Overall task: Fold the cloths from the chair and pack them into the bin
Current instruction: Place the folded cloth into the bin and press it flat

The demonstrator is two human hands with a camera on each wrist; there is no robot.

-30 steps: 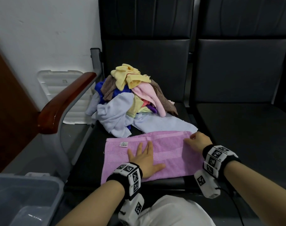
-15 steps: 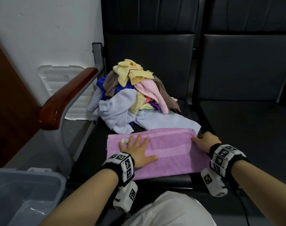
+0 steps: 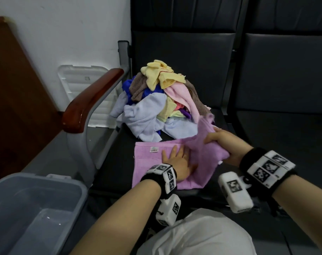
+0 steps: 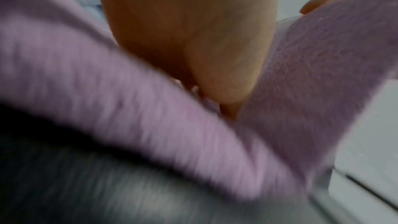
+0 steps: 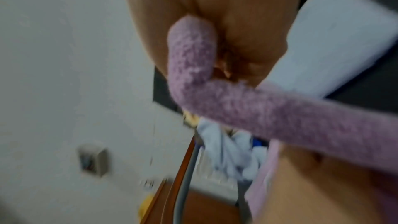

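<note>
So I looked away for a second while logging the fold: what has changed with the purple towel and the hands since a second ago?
The right hand has taken hold of the purple towel by its right end, lifted it and is carrying it leftward over the left hand. The left hand has stayed flat on the towel, shifting a little to its middle. The pile of cloths and the bin are as before.

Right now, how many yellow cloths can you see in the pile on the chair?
2, possibly more hidden. One yellow cloth lies crumpled on top of the pile. A paler yellow cloth shows lower, in the middle, between the light blue cloth and the pink cloth.
</note>
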